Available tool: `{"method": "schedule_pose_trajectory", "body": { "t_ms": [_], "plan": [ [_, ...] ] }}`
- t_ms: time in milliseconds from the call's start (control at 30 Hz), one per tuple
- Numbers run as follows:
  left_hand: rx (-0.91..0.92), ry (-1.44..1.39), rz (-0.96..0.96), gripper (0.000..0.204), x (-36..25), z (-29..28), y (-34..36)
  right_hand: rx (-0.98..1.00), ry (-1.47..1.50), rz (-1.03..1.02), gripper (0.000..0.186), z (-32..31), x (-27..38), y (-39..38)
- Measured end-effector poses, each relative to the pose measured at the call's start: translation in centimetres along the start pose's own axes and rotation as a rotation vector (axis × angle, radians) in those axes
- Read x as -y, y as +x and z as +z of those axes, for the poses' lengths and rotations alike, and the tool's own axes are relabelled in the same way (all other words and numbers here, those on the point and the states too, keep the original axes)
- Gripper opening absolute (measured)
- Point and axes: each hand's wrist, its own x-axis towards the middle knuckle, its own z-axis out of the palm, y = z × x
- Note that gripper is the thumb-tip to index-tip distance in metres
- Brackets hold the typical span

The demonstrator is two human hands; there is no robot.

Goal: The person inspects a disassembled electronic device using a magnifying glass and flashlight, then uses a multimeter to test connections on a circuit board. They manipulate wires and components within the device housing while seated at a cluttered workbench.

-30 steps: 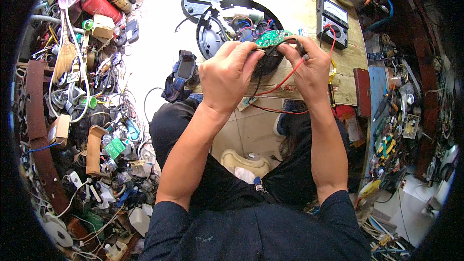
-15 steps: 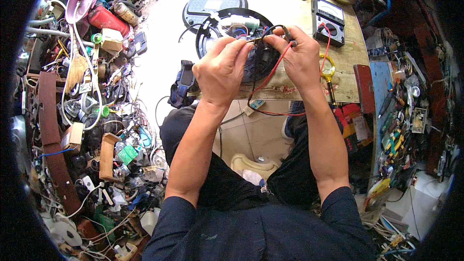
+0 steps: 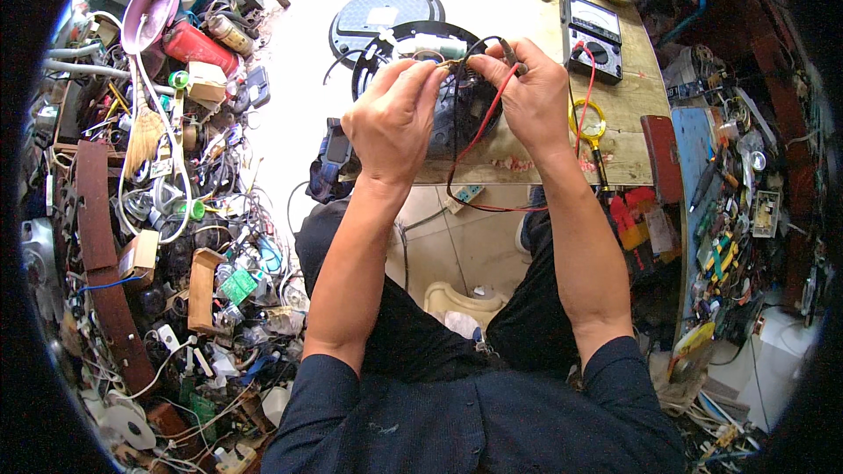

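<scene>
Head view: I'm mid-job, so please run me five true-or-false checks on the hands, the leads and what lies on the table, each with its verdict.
1. The right hand holds the red lead and the black lead. True.
2. The left hand hangs open and holds nothing. False: the left hand pinches a thin board.
3. The meter lies face down. False: the meter lies face up on the table.
4. The magnifying glass shows lower in the picture than the meter. True.
5. The magnifying glass has a blue rim. False: its rim is yellow.
</scene>
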Motion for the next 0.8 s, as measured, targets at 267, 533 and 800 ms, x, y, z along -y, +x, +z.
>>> {"method": "schedule_pose_trajectory", "body": {
  "t_ms": [267, 533, 800],
  "plan": [
    [0.051, 0.037, -0.026, 0.015, 0.5, -0.1, 0.4, -0.025, 0.2, -0.01, 0.026, 0.4, -1.0, 0.6],
    [0.12, 0.075, -0.168, 0.016, 0.8, -0.9, 0.1, 0.098, 0.015, 0.039, 0.024, -4.6, -1.3, -1.1],
    [0.182, 0.009, -0.388, 0.026, 2.2, -0.7, -0.3, 0.459, -0.612, -0.593, 0.012, -6.1, -4.3, -2.3]
  ]
}}
